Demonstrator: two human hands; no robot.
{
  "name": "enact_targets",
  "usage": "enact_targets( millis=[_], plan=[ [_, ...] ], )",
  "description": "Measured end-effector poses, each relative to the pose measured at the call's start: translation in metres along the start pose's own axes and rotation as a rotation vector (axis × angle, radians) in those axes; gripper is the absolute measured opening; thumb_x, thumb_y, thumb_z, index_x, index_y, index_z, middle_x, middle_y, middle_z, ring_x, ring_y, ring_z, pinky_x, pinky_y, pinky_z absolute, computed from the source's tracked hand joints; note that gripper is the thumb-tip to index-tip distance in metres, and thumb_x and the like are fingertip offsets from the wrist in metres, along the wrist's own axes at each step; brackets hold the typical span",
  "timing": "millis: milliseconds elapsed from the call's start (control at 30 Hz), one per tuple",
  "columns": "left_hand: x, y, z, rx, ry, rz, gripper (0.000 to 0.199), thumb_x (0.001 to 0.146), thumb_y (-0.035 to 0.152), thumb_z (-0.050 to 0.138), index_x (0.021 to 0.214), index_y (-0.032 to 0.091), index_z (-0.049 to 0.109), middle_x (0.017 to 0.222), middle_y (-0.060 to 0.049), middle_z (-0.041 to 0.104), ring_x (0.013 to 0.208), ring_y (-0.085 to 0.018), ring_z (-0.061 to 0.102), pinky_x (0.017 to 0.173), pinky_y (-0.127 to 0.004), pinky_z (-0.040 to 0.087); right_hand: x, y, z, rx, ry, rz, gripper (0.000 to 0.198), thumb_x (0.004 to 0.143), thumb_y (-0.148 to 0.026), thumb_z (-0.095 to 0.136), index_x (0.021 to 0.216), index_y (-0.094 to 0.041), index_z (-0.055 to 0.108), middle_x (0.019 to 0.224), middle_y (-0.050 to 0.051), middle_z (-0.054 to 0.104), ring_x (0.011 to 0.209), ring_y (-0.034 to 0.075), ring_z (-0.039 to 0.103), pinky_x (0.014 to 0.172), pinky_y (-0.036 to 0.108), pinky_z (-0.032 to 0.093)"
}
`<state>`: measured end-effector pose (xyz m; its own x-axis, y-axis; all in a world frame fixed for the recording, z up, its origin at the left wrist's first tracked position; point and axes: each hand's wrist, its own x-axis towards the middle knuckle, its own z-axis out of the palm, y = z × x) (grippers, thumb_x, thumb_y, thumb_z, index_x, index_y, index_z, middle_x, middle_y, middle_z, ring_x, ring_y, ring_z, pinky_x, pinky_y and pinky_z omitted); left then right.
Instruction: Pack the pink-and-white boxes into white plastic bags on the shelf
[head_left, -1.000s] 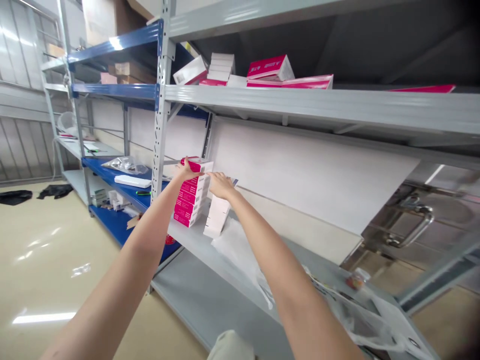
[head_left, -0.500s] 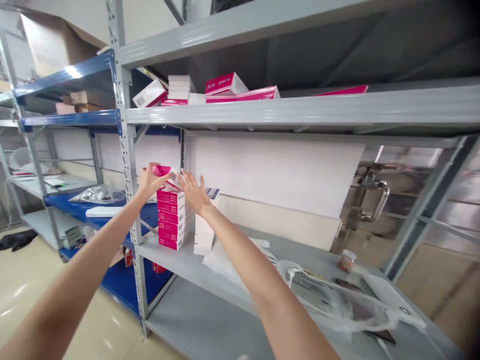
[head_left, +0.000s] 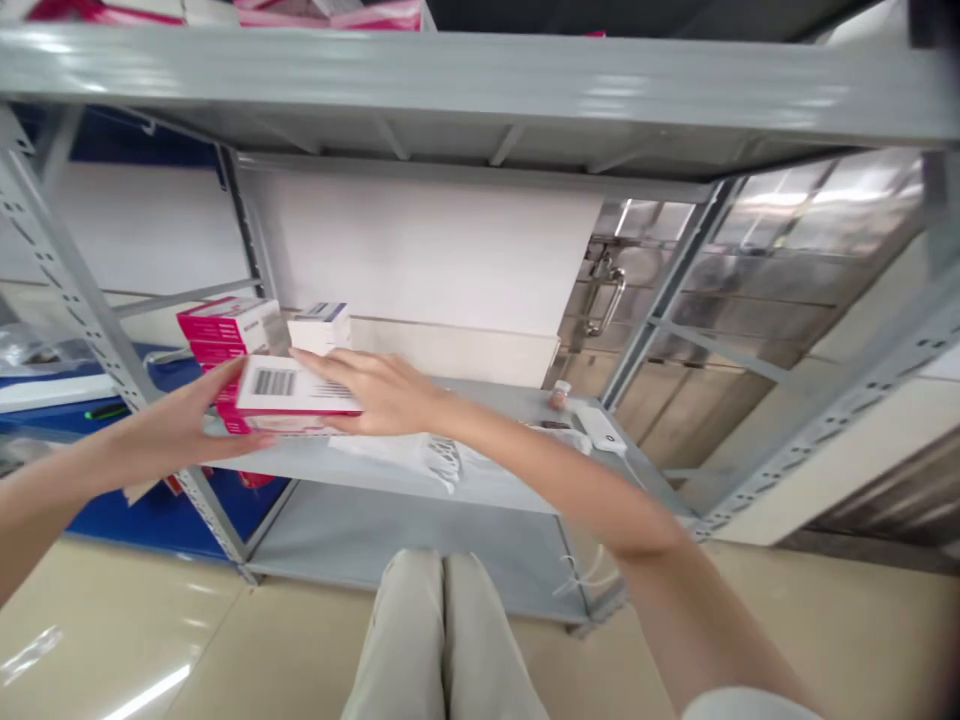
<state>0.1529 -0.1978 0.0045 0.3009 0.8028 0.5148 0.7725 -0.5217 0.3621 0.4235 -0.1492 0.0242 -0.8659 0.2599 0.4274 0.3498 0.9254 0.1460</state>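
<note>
A pink and white carton (head_left: 262, 398) with a barcode on its upper face is held between my two hands, in front of the shelf. My left hand (head_left: 202, 420) grips its left end, thumb on top and fingers below. Over its right end lies my right hand (head_left: 382, 393), fingers wrapped around the top and front. Just behind is a stack of pink and white cartons (head_left: 259, 325), partly hidden by the held carton. To its right stands a white stack of boxes (head_left: 319, 328) with dark print on top.
A grey shelf board (head_left: 300, 460) carries a clear plastic bag (head_left: 405, 450), a small jar (head_left: 559, 394) and a white device (head_left: 600, 428). A shelf beam (head_left: 450, 85) crosses above; a perforated post (head_left: 82, 310) stands left.
The view has tipped down and turned right. My hands have come away from the stack top, back towards me, and now hold a carton between them.
</note>
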Motion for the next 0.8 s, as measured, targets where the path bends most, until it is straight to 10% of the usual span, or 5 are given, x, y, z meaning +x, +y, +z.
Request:
enact_targets(
  millis=[300,533,800],
  plan=[
    [0.081,0.143,0.120,0.033,-0.318,0.186,0.055,0.076,0.035,0.064,0.128,0.021,0.051,0.122,-0.007,0.063,0.106,-0.025,0.063,0.090,-0.035,0.050,-0.150,0.044,-0.046,0.047,-0.270,0.371,0.059,0.083,-0.035,0.064,0.138,-0.020,0.049,0.121,0.010,0.065,0.103,0.023,0.062,0.082,0.032,0.046],
    [0.117,0.171,0.211,0.049,-0.310,0.396,0.043,0.078,0.011,0.058,0.121,0.016,0.053,0.118,-0.011,0.058,0.104,-0.022,0.060,0.089,-0.032,0.049,-0.222,0.073,-0.036,0.056,-0.221,0.580,0.048,0.075,-0.028,0.070,0.121,-0.019,0.061,0.115,0.008,0.069,0.102,0.024,0.064,0.083,0.031,0.046],
    [0.125,0.173,0.256,0.117,-0.327,0.382,0.045,0.082,0.007,0.056,0.125,0.017,0.048,0.121,-0.011,0.052,0.105,-0.022,0.058,0.085,-0.031,0.049,-0.257,0.100,-0.005,0.078,-0.214,0.611,0.037,0.080,-0.022,0.067,0.116,-0.016,0.062,0.108,0.009,0.071,0.096,0.022,0.066,0.083,0.029,0.045]
  ],
)
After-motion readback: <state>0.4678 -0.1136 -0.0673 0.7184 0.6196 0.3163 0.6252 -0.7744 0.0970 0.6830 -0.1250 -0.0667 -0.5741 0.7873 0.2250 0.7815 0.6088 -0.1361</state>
